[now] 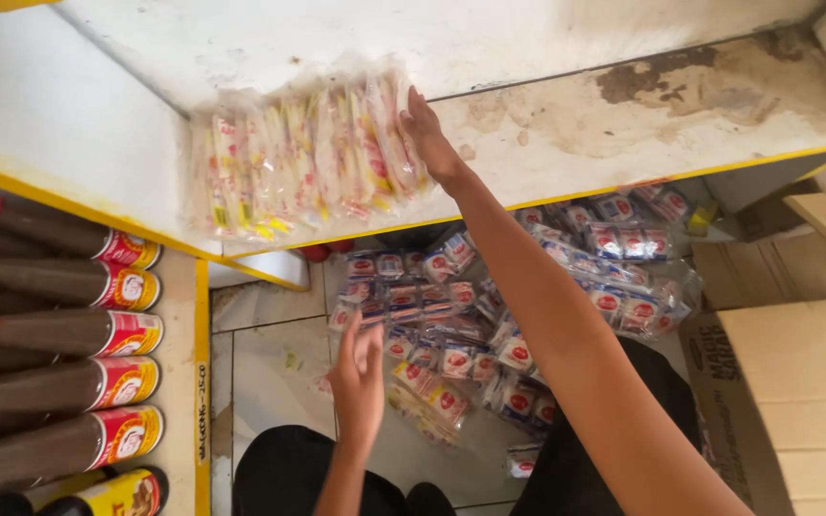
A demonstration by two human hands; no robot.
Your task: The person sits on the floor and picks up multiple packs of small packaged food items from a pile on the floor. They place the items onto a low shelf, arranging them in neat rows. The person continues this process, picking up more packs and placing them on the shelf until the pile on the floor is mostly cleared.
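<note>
Fingers of the right hand (424,134) press flat against the end of a row of small crinkly plastic packets (308,162), red, yellow and white, standing upright on the white shelf (623,115); nothing is pinched. The left hand (358,382) hangs lower, fingers loosely spread and blurred, holding nothing, just above a heap of blue-and-red sachet packs (489,315) in clear plastic lying on the tiled floor (260,363). The shelf is painted white with a yellow edge, stained brown toward the right. On the left, six dark bottles (59,334) with red caps stand on a lower shelf. Cardboard boxes (795,382) sit at right.
</note>
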